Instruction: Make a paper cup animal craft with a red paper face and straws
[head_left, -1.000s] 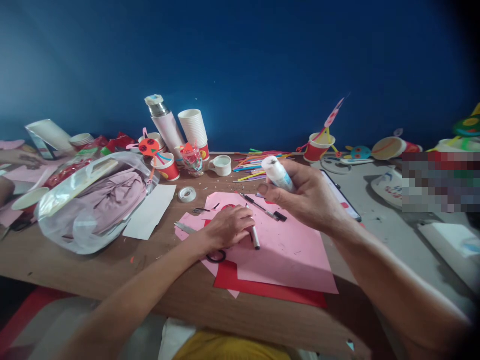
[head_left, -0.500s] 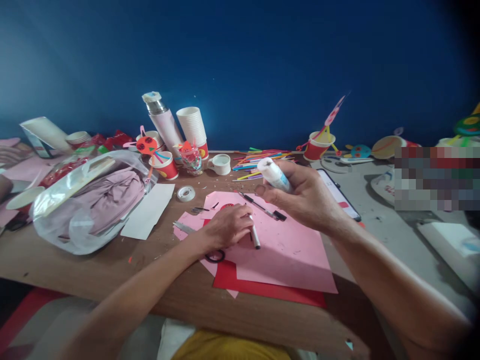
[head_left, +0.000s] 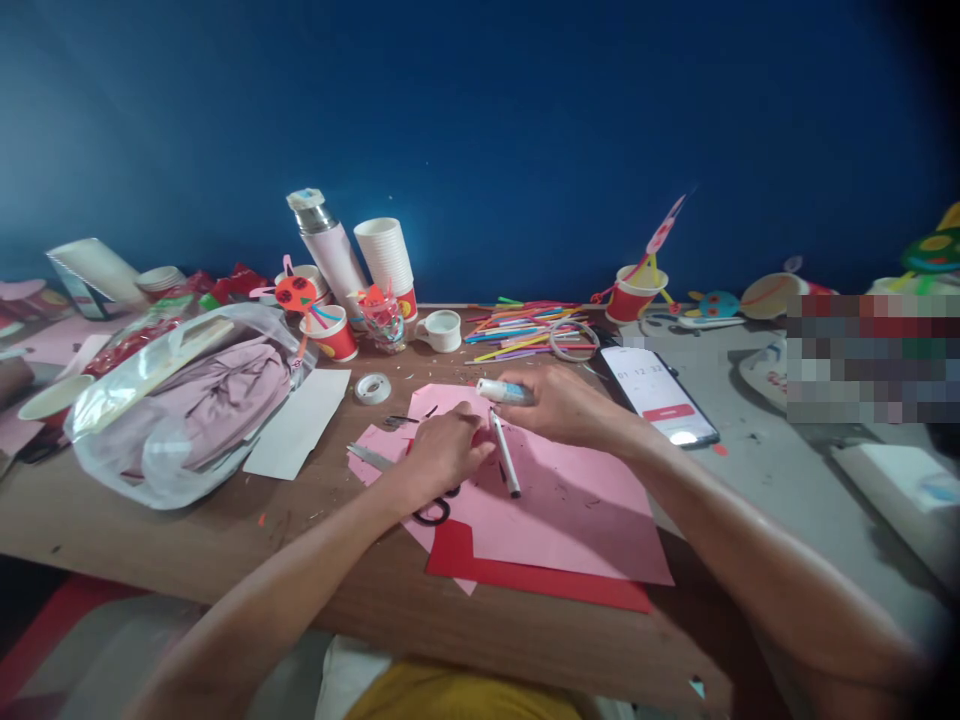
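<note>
White-and-blue cylindrical plastic tube (head_left: 506, 392), clamped in the right hand (head_left: 566, 405) by the far edge of the flat pink paper sheet (head_left: 577, 520), could, if swung low, roll the slim white marker (head_left: 506, 460) off the wooden bench (head_left: 187, 540); whether the left hand (head_left: 444, 447) grips anything, I cannot tell.

A large pink paper sheet (head_left: 574, 500) is lying over a flat red paper sheet (head_left: 540, 584), which is jutting out at six o'clock. A slim white marker pen (head_left: 507, 462) is resting on the pink one. Around that sheet, thin multicoloured sticks (head_left: 517, 325) are lying at twelve, a round red paper cup (head_left: 627, 304) is standing at one, a flat rectangular smartphone (head_left: 651, 390) at two — and a clear plastic bag (head_left: 176, 450) is sitting at nine.
</note>
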